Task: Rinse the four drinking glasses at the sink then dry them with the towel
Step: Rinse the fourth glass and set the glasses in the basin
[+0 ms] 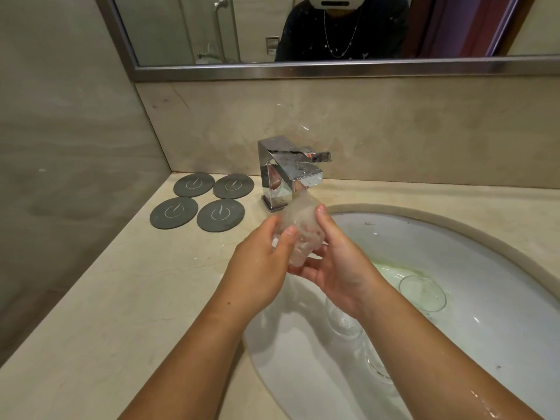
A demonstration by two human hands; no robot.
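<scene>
Right below you, three glasses lay in the white sink [454, 227]. The nearest glass [378, 366] sat by the front wall, the second glass [345, 324] was half hidden under your right wrist, and the third glass [422, 294] rested further right beside a greenish patch. They were probably parked there to stay within reach of the water. I couldn't tell whether they had been rinsed.

Above them, you held the fourth glass [298, 234] in both hands. Your left hand [260, 262] wrapped it from the side, with the thumb across its wall. Your right hand [336, 262] cradled it from below, with the thumb pressed near the rim. That two-handed grip made sense for a wet, slippery glass. You held it tilted up under the spout of the faucet [288, 171], and frothy water blurred it, so this looked like the rinsing step with drying yet to come.

Beyond the faucet, four grey coasters [220, 215] lay on the counter [121, 298], likely set out for the finished glasses. The mirror [181, 25] hung on the wall behind. No towel was in view.
</scene>
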